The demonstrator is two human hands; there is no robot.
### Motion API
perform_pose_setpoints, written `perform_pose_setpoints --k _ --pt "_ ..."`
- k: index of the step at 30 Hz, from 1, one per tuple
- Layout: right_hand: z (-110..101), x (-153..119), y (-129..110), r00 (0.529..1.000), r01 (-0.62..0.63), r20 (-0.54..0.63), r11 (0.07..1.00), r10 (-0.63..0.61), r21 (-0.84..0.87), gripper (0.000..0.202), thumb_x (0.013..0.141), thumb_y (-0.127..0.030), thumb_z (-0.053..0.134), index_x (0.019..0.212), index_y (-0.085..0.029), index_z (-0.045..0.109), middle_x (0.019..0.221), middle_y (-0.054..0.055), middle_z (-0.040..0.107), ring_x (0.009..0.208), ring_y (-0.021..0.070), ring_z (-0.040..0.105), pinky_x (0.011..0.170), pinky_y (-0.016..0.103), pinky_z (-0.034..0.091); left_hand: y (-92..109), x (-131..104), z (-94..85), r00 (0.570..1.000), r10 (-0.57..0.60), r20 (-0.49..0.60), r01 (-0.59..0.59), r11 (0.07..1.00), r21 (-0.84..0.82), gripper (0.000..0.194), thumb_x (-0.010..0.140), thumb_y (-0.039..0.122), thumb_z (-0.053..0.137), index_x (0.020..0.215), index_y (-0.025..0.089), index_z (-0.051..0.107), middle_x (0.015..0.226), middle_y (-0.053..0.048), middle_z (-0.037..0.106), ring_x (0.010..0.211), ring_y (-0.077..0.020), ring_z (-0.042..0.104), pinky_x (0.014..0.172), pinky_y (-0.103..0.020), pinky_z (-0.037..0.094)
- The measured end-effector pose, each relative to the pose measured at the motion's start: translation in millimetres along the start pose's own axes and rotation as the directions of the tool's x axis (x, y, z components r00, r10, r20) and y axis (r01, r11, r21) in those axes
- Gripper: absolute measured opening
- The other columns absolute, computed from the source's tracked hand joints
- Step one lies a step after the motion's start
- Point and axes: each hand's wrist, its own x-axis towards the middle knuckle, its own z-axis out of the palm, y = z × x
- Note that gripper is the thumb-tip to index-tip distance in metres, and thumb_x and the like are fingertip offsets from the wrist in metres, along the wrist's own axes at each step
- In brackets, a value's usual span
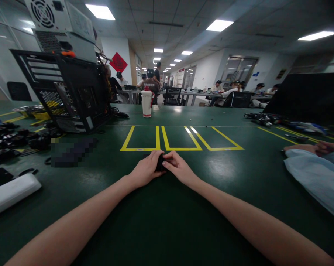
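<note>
A small black object [159,163] is between my hands, low over the green table [167,221], just in front of the yellow taped outlines [182,149]. My left hand [147,169] wraps round its left side, fingers closed on it. From the right, my right hand [179,168] has thumb and index finger drawn together at the object's edge; whether they grip the object or some smaller part is too small to tell. Much of the object is hidden by my fingers.
An open black computer case [72,92] with power supplies [64,22] on top stands back left. Cables and a white case [14,194] lie left. A white cup [147,103] stands beyond the outlines. Another person's sleeve [313,177] rests at right, near a dark monitor [307,99].
</note>
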Motion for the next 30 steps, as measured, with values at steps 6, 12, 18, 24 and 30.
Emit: perform_pose_setpoints --k 6,12,18,24,30 --pt "-3.1 0.5 -2.1 0.998 -0.039 0.044 0.999 0.039 -0.015 0.026 0.077 -0.026 0.052 0.101 -0.021 0.046 0.102 0.003 0.050 0.099 0.0170 0.051 0.088 0.037 0.042 -1.3 -1.5 0.2 1.000 0.001 0.005 -0.001 1.000 -0.005 0.055 0.072 0.028 0.059 0.116 0.022 0.027 0.115 -0.008 0.042 0.099 -0.0234 0.051 0.080 -0.040 0.045" --pt "-2.0 1.8 0.0 0.999 0.008 0.050 0.998 -0.011 0.061 0.021 0.074 -0.027 0.055 0.093 -0.021 0.047 0.093 0.001 0.051 0.088 0.0153 0.054 0.077 0.033 0.047 -3.0 -0.7 2.0 1.000 0.019 -0.004 -0.019 1.000 0.006 0.056 0.072 0.027 0.059 0.117 0.022 0.025 0.115 -0.008 0.042 0.100 -0.0240 0.051 0.081 -0.041 0.044" --pt "-1.3 3.5 1.0 1.000 -0.017 -0.019 1.000 0.017 0.024 0.019 0.077 -0.027 0.052 0.094 -0.021 0.049 0.096 0.002 0.052 0.090 0.0165 0.055 0.077 0.034 0.048 -2.0 -0.2 1.7 0.999 0.032 -0.012 -0.032 0.999 0.014 0.056 0.072 0.028 0.060 0.116 0.020 0.027 0.113 -0.008 0.043 0.100 -0.0238 0.050 0.082 -0.040 0.044" --pt "-3.6 1.8 -0.2 0.999 -0.030 0.046 0.999 0.029 0.023 0.024 0.073 -0.024 0.057 0.095 -0.021 0.047 0.099 0.002 0.053 0.096 0.0174 0.054 0.085 0.037 0.045 -2.2 -1.4 1.0 1.000 0.029 0.001 -0.029 1.000 0.006 0.055 0.072 0.026 0.059 0.116 0.021 0.026 0.114 -0.008 0.042 0.100 -0.0229 0.050 0.083 -0.039 0.044" --pt "0.0 -2.0 -3.9 1.000 0.007 0.013 1.000 -0.007 0.005 0.015 0.076 -0.026 0.054 0.089 -0.021 0.049 0.094 0.001 0.051 0.092 0.0166 0.055 0.078 0.034 0.049 -4.4 -2.6 1.3 1.000 0.006 0.016 -0.006 1.000 -0.009 0.059 0.072 0.026 0.059 0.119 0.023 0.024 0.119 -0.008 0.040 0.104 -0.0232 0.049 0.083 -0.040 0.044"
